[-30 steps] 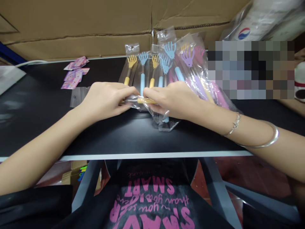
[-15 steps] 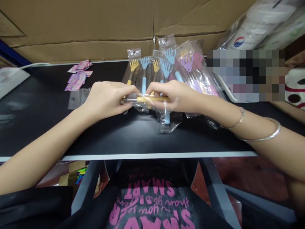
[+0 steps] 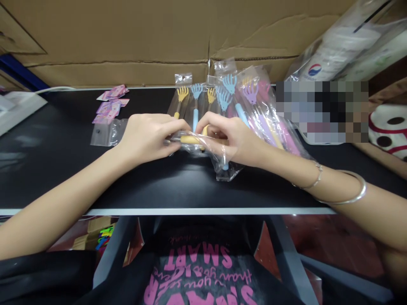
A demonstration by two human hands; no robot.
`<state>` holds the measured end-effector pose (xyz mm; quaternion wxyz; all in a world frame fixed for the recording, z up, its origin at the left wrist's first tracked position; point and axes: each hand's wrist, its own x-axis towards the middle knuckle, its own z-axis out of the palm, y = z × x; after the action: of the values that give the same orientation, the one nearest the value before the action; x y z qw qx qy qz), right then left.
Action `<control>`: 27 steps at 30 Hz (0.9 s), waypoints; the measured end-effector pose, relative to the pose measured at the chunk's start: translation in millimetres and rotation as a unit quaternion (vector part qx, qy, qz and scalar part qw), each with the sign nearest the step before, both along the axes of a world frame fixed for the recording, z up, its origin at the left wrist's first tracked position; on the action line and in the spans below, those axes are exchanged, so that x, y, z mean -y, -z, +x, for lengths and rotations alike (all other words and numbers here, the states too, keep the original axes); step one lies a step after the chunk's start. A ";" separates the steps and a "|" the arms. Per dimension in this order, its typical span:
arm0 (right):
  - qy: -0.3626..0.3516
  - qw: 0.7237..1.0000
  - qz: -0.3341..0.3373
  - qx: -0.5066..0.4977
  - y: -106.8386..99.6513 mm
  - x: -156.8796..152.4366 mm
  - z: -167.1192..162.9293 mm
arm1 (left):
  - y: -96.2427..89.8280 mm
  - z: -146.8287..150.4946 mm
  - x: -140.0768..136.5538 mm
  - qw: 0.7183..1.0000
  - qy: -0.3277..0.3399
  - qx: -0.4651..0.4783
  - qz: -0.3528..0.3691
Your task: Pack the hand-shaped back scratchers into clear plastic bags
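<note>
A back scratcher with a yellow handle (image 3: 189, 139) lies crosswise between my hands, in a clear plastic sleeve. My left hand (image 3: 144, 137) pinches it near its thin shaft, and its head is hidden behind that hand. The hang-hole end of a clear sleeve (image 3: 101, 134) shows left of my left hand. Fingers of my right hand (image 3: 233, 135) close on the handle end and the crumpled plastic. Just behind, several bagged back scratchers lie with their claws away from me, among them a blue one (image 3: 197, 90), a yellow one (image 3: 182, 93) and a purple one (image 3: 251, 92).
Small pink and purple printed cards (image 3: 110, 106) are piled at the left on the black table (image 3: 152, 186). A cardboard wall (image 3: 127, 38) stands behind. At the right are a bagged white cup (image 3: 346, 46), a blurred-out patch and a white dotted item (image 3: 389, 127).
The view has shifted slightly. Both hands keep hold of the yellow back scratcher, and the plastic around its handle now looks more twisted near my right fingers.
</note>
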<state>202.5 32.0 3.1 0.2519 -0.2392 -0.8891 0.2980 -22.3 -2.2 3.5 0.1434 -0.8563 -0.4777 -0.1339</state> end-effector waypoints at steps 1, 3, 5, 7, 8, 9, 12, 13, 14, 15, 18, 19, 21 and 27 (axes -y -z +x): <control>0.011 1.000 0.005 0.002 0.5 2.1 -0.5 | 0.9 0.9 0.4 1.000 0.003 -0.002 0.000; 0.023 1.000 0.015 0.005 1.8 3.9 -1.2 | 2.7 2.5 0.9 1.000 0.008 -0.007 0.005; 0.018 1.000 0.014 0.002 3.3 2.0 -1.3 | 3.7 3.6 0.7 1.000 0.007 -0.008 0.011; -0.001 1.000 -0.003 -0.010 4.0 -3.1 -0.7 | 3.6 3.5 -0.1 1.000 0.001 -0.004 0.012; -0.015 1.000 -0.018 -0.016 3.7 -6.5 0.0 | 3.2 3.0 -0.8 1.000 -0.003 -0.002 0.010; -0.030 0.999 -0.038 -0.019 2.9 -10.1 0.9 | 2.6 2.3 -1.6 1.000 -0.008 -0.001 0.007; -0.070 0.991 -0.110 -0.007 -2.9 -21.0 5.7 | 0.4 -0.7 -4.4 1.000 -0.024 0.006 -0.003; -0.079 0.988 -0.135 0.002 -5.8 -24.2 7.9 | -0.3 -1.7 -5.3 0.999 -0.029 0.012 -0.005; -0.088 0.984 -0.157 0.017 -9.1 -27.1 10.3 | -0.8 -2.5 -6.0 0.999 -0.035 0.020 -0.007; -0.093 0.979 -0.176 0.037 -12.6 -29.6 12.9 | -1.3 -3.1 -6.5 0.999 -0.040 0.031 -0.009; -0.150 0.961 -0.221 0.074 -22.1 -35.6 20.7 | -2.1 -3.3 -6.9 0.996 -0.048 0.067 -0.022; -0.173 0.952 -0.238 0.079 -24.4 -37.2 23.1 | -2.2 -3.0 -6.6 0.996 -0.045 0.078 -0.029; -0.207 0.935 -0.273 0.090 -27.3 -40.2 27.4 | -2.4 -2.4 -5.8 0.994 -0.035 0.095 -0.046; -0.251 0.914 -0.307 0.086 -26.3 -47.6 35.8 | -3.1 -3.4 -5.3 0.991 -0.021 0.117 -0.061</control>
<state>238.3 79.6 29.4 0.0052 -0.0980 -0.8030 0.5878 -25.7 3.0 6.6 0.0372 -0.8318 -0.5162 -0.2004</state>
